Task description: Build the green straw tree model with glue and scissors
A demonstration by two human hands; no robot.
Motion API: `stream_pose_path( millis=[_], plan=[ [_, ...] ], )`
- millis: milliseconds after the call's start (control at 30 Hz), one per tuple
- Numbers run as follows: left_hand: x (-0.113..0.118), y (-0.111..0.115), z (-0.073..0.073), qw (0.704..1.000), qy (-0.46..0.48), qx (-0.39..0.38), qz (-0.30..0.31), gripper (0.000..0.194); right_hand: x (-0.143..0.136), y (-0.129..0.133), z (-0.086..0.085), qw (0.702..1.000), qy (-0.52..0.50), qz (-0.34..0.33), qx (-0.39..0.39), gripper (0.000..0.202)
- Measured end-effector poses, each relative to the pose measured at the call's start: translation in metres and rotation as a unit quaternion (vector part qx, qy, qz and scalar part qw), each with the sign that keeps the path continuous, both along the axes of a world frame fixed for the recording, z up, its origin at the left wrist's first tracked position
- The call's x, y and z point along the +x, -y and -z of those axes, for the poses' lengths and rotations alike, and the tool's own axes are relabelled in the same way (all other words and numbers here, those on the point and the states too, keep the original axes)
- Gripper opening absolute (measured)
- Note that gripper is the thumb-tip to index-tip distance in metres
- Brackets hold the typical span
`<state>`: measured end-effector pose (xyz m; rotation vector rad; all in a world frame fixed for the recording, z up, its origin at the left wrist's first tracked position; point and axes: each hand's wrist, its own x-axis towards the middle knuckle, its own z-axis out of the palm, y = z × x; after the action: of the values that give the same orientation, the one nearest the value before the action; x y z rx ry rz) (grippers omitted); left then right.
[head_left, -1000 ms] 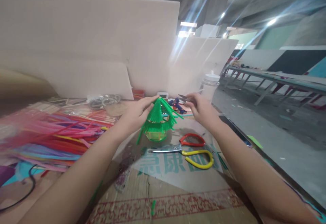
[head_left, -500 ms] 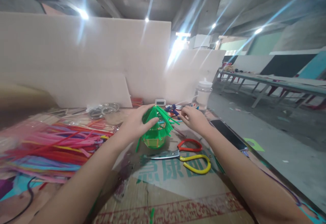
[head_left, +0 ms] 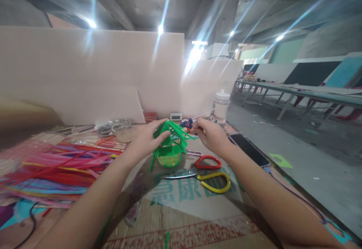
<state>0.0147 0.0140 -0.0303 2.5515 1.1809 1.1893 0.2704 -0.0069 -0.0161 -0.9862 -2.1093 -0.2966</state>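
Observation:
A small round green structure (head_left: 169, 159) with a pointed roof of green strips (head_left: 166, 136) stands on the cardboard-covered table. My left hand (head_left: 149, 137) is wrapped round the roof's left side, thumb across its front. Just right of the roof, my right hand (head_left: 207, 134) is closed, thumb and fingers pinched near the ends of the loose strips; what lies between the fingertips is too small to make out. Scissors with one red and one yellow handle (head_left: 216, 183) lie in front of the structure, blades pointing left. Behind the right fingertips is a blue glue gun (head_left: 186, 123), partly hidden.
Colourful fuzzy strips (head_left: 65, 166) are heaped at the left. A black phone (head_left: 249, 150) lies at the table's right edge. Behind stand a lidded clear jar (head_left: 222, 107), a small white clock (head_left: 175, 116), coiled wire (head_left: 113, 127) and a pale upright board (head_left: 93, 71).
My right hand has closed from a looser curl into a pinch beside the green strips. The view has shifted slightly; my left hand stays on the roof.

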Motion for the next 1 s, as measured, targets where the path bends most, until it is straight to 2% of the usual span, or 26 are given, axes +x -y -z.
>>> stream_pose_path(
  millis=[100, 433, 567, 667, 833, 1000],
  plan=[
    [-0.001, -0.001, 0.000, 1.000, -0.004, -0.002, -0.002, 0.052, 0.000, 0.004, -0.003, 1.000, 0.005, -0.024, -0.005, 0.015],
    [0.000, 0.000, -0.001, 1.000, -0.005, -0.013, 0.004, 0.052, 0.003, 0.007, -0.004, 0.999, 0.002, -0.015, -0.029, 0.010],
    [0.000, 0.001, -0.004, 0.999, 0.004, 0.045, -0.016, 0.048, -0.008, 0.010, -0.001, 0.995, -0.050, -0.046, -0.070, 0.016],
    [0.003, 0.013, -0.013, 0.993, 0.021, 0.112, -0.016, 0.035, -0.021, 0.016, -0.002, 0.968, -0.151, -0.113, -0.166, 0.022],
    [0.011, 0.036, -0.025, 0.979, 0.030, 0.197, 0.032, 0.016, -0.034, 0.028, -0.006, 0.888, -0.243, -0.217, -0.324, 0.030],
    [0.015, 0.043, -0.024, 0.957, 0.016, 0.288, -0.019, 0.007, -0.037, 0.034, -0.009, 0.833, -0.279, -0.265, -0.398, 0.034]
  ],
)
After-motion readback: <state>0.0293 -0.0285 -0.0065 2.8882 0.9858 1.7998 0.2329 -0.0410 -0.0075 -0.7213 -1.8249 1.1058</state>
